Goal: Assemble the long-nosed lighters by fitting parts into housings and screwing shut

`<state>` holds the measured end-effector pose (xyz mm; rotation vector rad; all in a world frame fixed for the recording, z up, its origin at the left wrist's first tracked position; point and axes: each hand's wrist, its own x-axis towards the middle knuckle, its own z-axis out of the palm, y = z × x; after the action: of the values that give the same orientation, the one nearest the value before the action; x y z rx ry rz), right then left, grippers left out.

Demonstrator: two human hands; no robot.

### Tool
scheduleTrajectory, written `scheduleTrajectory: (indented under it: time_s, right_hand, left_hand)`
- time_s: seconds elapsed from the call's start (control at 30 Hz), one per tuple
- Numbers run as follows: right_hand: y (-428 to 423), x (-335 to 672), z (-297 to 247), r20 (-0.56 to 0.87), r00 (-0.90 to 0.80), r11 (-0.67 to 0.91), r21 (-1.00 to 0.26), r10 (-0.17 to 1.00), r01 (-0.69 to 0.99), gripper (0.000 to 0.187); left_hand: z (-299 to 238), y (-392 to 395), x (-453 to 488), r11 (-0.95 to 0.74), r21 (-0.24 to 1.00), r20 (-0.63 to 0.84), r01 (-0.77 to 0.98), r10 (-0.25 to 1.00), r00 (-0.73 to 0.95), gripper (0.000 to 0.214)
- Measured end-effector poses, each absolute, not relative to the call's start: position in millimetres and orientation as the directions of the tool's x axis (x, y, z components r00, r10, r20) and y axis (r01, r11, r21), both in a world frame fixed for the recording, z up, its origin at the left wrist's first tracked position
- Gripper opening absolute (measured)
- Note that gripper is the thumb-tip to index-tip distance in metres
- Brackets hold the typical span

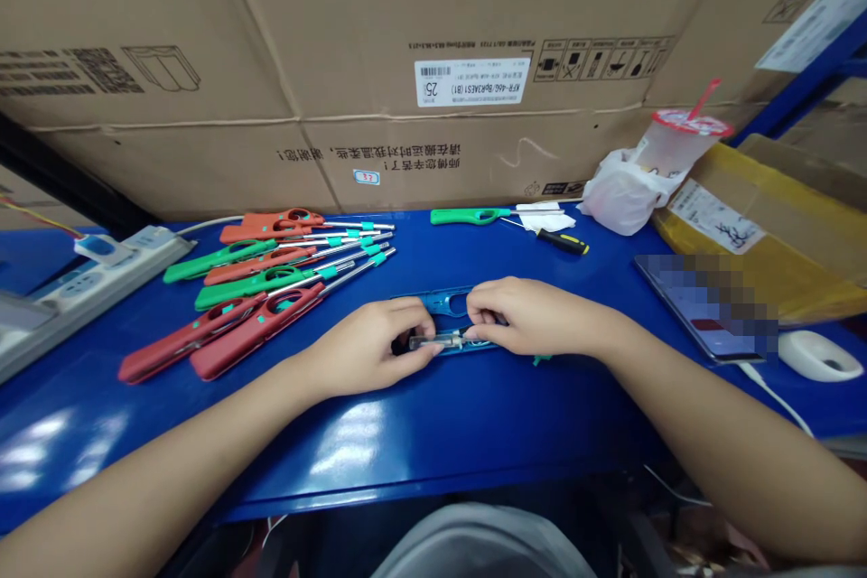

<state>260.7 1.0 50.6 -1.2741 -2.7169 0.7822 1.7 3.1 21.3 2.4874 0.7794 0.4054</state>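
In the middle of the blue table, an opened blue gas lighter casing (443,300) lies between my hands. One half with a trigger-guard loop is behind, and the other is partly hidden under my fingers. My left hand (379,343) is closed, thumb and fingers pinching a clear fuel tank (425,342) at the near half. My right hand (525,314) is closed in a pinch at that tank's right end, by a thin white wire; what its fingertips hold is hidden. A small green piece (542,360) lies just below my right wrist.
Several red and green long-necked lighters (257,325) lie in a pile at left, beside a power strip (101,275). Behind are a green lighter (467,216) and a screwdriver (562,241). A phone (691,307), white mouse (819,355), bagged drink cup (684,144) and cartons stand right.
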Motion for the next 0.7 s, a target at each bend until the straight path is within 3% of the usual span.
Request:
scheduleTrajectory:
  time_s: [0.17,0.33,0.43,0.53,0.7]
  right_hand:
    - [4.3,267.2,54.5,-0.144,-0.644,0.527,-0.458,0.751,0.716,0.014]
    - [8.3,267.8,50.8,-0.048,-0.621,0.584,-0.295,0.782,0.757,0.011]
    - [10.9,278.7,54.6,-0.006,-0.607,0.576,-0.307,0.795,0.757,0.015]
    - [13.5,301.5,62.8,-0.146,-0.639,0.562,-0.357,0.756,0.746,0.006]
    - [19.7,327.0,68.2,-0.398,-0.476,0.381,-0.298,0.784,0.876,0.017]
  left_hand:
    - [18.4,3.6,1.2,-0.701,0.54,0.175,0.466,0.636,0.752,0.018]
    - [11.9,6.9,1.8,-0.75,0.399,0.24,0.528,0.641,0.729,0.023]
    - [12.3,7.8,1.3,-0.783,0.345,0.306,0.518,0.615,0.726,0.027]
    - [14.4,7.9,0.3,-0.814,0.302,0.305,0.497,0.576,0.758,0.028]
    - [14.5,9.3,-2.0,-0.851,0.308,0.236,0.425,0.501,0.833,0.025]
